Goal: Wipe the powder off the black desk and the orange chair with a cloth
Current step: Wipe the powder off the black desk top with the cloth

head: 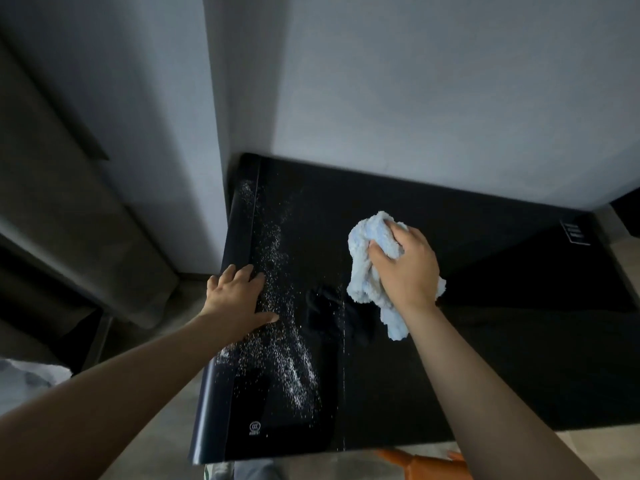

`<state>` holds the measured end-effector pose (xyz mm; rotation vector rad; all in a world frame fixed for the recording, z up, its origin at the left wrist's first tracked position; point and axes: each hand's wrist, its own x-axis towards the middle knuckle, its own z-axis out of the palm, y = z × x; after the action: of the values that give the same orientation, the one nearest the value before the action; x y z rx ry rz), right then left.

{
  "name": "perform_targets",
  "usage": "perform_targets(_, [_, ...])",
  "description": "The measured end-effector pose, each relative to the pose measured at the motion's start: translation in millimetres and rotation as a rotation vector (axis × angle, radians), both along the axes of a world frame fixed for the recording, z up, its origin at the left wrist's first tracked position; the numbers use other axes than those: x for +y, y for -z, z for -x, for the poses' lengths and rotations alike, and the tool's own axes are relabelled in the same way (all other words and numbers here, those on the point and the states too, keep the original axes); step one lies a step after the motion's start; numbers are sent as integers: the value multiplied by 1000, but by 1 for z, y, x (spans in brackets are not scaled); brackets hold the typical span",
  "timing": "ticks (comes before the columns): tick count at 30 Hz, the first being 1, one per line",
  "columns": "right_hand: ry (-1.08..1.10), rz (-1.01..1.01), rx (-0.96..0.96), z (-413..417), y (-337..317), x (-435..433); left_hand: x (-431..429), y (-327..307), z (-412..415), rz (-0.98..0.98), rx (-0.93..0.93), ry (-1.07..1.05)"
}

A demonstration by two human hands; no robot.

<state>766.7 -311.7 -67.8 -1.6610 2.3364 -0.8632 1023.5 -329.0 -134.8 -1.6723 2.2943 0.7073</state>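
Observation:
The black desk (485, 341) fills the lower middle of the head view. White powder (277, 306) lies in a long streak down its left part. My left hand (239, 299) rests flat on the desk's left edge, fingers straight, touching the powder. My right hand (405, 265) grips a bunched light blue cloth (367, 268) on the desk's middle, right of the powder. A thin powder line runs down the desk just left of the cloth. A bit of the orange chair (422, 465) shows below the desk's front edge.
A pale wall (415, 81) stands right behind the desk. A wall corner and a dark grey unit (69, 202) lie to the left, with floor below them. A small white label (575, 232) sits at the desk's far right corner.

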Motion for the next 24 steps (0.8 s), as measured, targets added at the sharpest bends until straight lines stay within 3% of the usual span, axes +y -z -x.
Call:
perform_targets(14, [-61, -47, 47, 34, 50, -189, -92, 35, 20, -51, 18, -54])
perform_targets(24, [-125, -156, 108, 37, 107, -277, -97, 56, 26, -43, -19, -70])
